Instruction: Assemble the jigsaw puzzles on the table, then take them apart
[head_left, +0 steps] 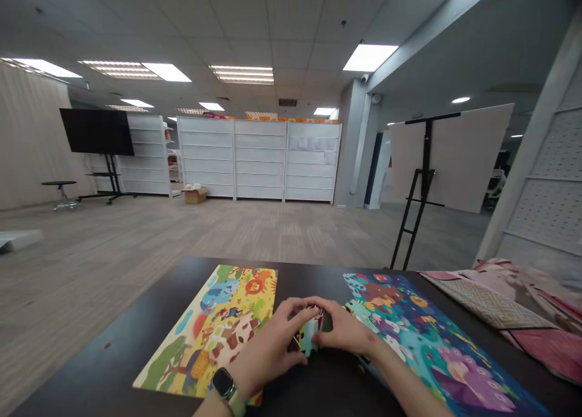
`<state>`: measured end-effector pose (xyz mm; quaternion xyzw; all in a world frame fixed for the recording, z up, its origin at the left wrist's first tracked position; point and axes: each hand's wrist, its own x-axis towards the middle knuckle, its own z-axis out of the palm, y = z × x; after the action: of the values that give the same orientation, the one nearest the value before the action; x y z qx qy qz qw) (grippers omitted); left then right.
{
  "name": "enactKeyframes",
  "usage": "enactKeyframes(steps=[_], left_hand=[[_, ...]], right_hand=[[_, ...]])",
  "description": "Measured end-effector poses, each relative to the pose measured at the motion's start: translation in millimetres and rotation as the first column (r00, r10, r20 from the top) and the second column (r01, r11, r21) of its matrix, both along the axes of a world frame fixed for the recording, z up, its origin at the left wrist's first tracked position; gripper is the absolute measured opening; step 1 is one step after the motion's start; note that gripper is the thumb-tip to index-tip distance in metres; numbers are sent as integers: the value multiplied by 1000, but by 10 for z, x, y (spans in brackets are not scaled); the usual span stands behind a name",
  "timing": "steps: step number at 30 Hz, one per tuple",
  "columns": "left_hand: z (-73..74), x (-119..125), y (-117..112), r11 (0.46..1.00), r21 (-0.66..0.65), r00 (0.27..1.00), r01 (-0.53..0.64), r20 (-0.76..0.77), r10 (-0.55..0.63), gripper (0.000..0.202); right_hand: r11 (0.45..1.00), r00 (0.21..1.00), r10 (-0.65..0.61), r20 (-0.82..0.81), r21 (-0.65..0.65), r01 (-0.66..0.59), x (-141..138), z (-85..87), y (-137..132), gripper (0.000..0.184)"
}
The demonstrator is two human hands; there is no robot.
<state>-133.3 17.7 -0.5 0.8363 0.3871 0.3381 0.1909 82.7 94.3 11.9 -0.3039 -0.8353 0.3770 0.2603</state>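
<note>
Between my two hands are several jigsaw puzzle pieces (310, 336) with green, white and red print, bunched together over the dark table. My left hand (277, 338), with a watch on its wrist, curls round them from the left. From the right, my right hand (343, 329) grips them between thumb and fingers. The fingertips of both hands meet at the top and hide part of the pieces. Left of my hands lies a yellow animal puzzle (245, 290) with a lion and a cow. A blue sea-animal puzzle (422, 338) lies to the right, partly behind my right forearm.
The black table (113, 350) carries both puzzles. Pink and patterned cloth (513, 308) lies at its right edge. Beyond stand an easel with a board (454, 156), white shelves (259, 159), a cardboard box (195, 195), a stool (60, 184) and a screen on a stand (97, 132).
</note>
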Motion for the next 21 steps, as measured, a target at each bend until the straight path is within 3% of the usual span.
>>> enactKeyframes(steps=[6, 12, 16, 21], left_hand=[[-92, -40, 8, 990, -123, 987, -70, 137, 87, 87], [-134, -9, 78, 984, -126, 956, -129, 246, 157, 99], [-138, -9, 63, 990, -102, 974, -94, 198, 113, 108], [-160, 27, -28, 985, -146, 994, -88, 54, 96, 125]], right_hand=[[1000, 998, 8, -54, 20, -7, -123, -23, -108, 77], [991, 996, -44, -74, 125, 53, -201, -174, -210, 89], [986, 999, -35, -30, 160, 40, -191, -260, -227, 102], [987, 1000, -22, -22, 156, 25, -209, -312, -264, 95]])
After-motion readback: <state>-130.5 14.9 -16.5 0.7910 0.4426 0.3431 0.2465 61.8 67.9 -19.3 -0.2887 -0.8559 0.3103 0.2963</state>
